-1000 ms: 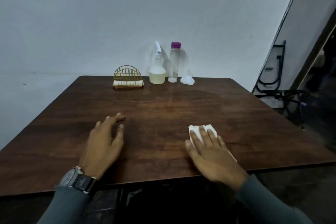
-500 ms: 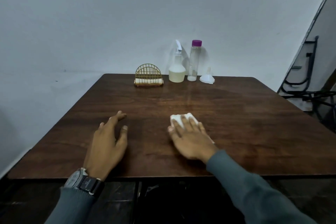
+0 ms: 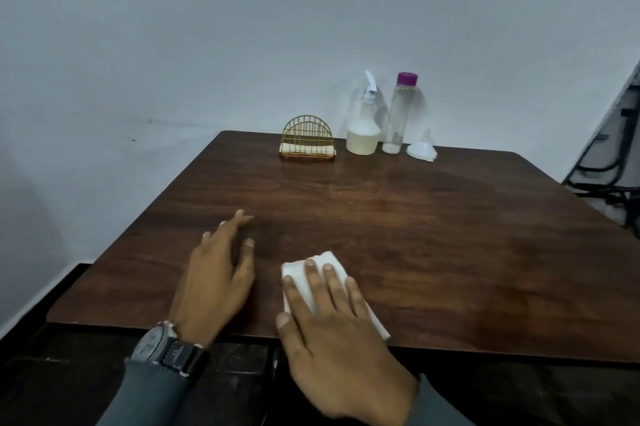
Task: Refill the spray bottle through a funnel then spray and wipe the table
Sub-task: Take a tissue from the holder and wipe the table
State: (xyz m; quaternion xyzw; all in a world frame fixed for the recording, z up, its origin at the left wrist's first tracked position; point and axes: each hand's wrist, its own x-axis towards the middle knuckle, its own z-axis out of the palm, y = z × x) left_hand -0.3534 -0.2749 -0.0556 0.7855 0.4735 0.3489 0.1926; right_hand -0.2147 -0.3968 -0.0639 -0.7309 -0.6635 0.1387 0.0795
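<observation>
My right hand (image 3: pixel 332 332) presses flat on a folded white tissue (image 3: pixel 304 273) near the front edge of the dark wooden table (image 3: pixel 433 235). My left hand (image 3: pixel 218 273), with a watch on its wrist, rests flat on the wood just left of the tissue, fingers spread and holding nothing. At the far edge by the wall stand the spray bottle (image 3: pixel 363 128) with pale liquid in its base, a tall clear bottle (image 3: pixel 398 114) with a purple cap, and a white funnel (image 3: pixel 422 148) lying mouth down.
A gold wire napkin holder (image 3: pixel 307 140) with white napkins sits left of the spray bottle. A grey wall backs the table. Black metal chair frames (image 3: pixel 609 183) stand beyond the table's right side. Dark floor lies below the front edge.
My right hand has slid the tissue leftward across the table and back toward the front edge, ending close to my left hand. The left hand has stayed put.
</observation>
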